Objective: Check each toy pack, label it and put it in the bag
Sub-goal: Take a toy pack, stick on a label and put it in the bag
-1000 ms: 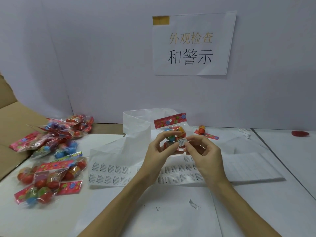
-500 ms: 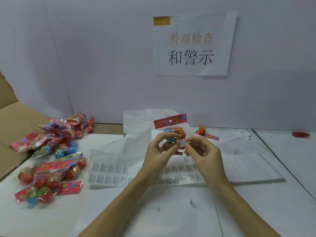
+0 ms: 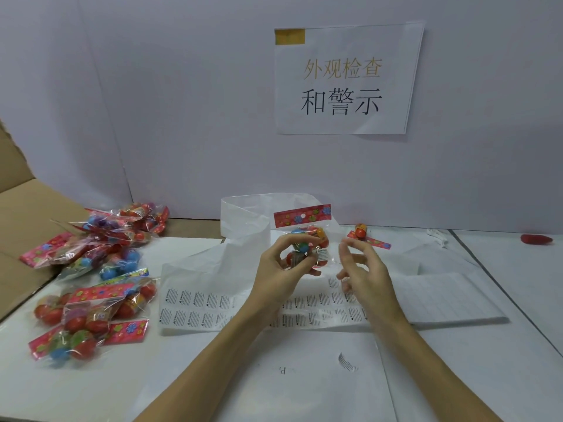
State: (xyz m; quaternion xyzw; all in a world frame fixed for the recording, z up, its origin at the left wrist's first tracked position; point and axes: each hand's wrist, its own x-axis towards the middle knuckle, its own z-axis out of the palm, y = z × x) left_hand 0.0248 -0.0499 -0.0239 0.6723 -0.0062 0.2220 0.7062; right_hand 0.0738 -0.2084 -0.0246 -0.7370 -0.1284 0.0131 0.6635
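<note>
Labelling looked like the step in hand. The left hand (image 3: 281, 263) gripped a toy pack (image 3: 307, 236) upright above the middle of the surface (image 3: 502, 345), fingers curled round the coloured balls inside, and a small white label (image 3: 321, 255) sat on the clear film at its lower front. The right hand (image 3: 361, 268) hung just beside the pack, apart from it, fingers loosely spread and holding nothing. By my judgement the label was on, so the next move called for carrying the pack to the white bag (image 3: 243, 220) that stood behind it toward the far edge, mouth up, and dropping it in without peeling the label loose.

Under the hands lay a sheet of labels (image 3: 198, 306), each headed WARNING with print too fine to read. A notice (image 3: 344, 80) on the back wall read 外观检查 in gold and 和警示 in black. The pack's red header card showed flowers only, no brand I could make out. More toy packs (image 3: 88, 312) were heaped along the left edge, and one pack (image 3: 365, 236) lay near the far edge beyond the right hand.
</note>
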